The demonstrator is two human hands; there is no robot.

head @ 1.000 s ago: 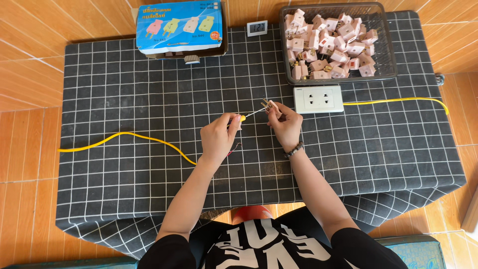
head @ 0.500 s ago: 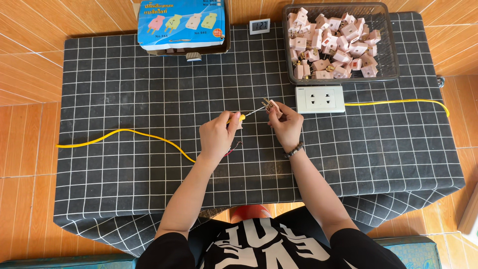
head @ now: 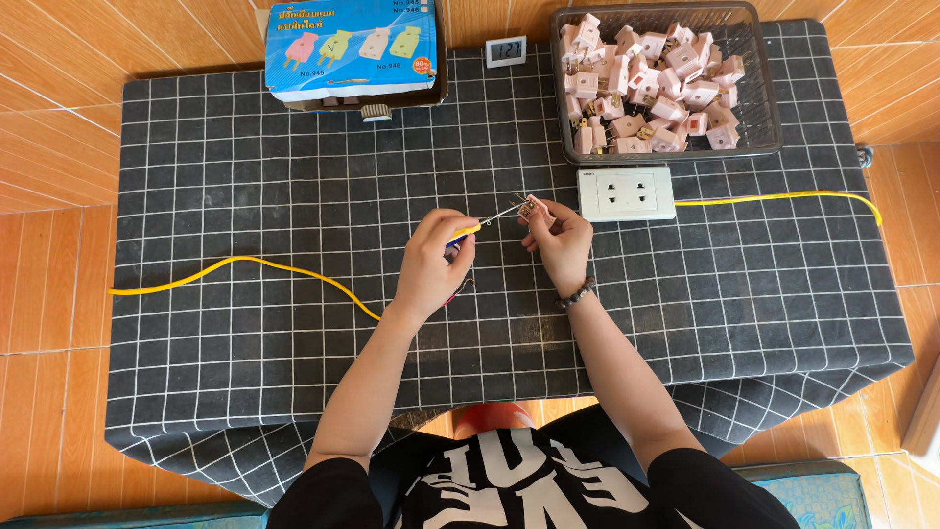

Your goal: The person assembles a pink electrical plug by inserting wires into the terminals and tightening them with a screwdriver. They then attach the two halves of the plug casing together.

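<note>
My left hand [head: 434, 263] grips the end of a yellow cable [head: 245, 269] that trails off to the left across the black checked cloth [head: 245, 176]; bare wire ends stick out toward the right. My right hand [head: 561, 240] pinches a small pink plug part with metal prongs [head: 531, 207] at its fingertips, right at the wire ends. Both hands hover just above the cloth near its middle. Whether the wire touches the plug part is too small to tell.
A white double socket [head: 627, 193] with its own yellow cable [head: 783, 199] lies right of my hands. Behind it a dark wire basket [head: 759, 118] holds several pink plugs. A blue box [head: 352, 47] and a small digital timer [head: 506, 51] stand at the far edge.
The hands stay in nearly the same place, with only slight finger movement at the wire ends. The view has shifted a little.
</note>
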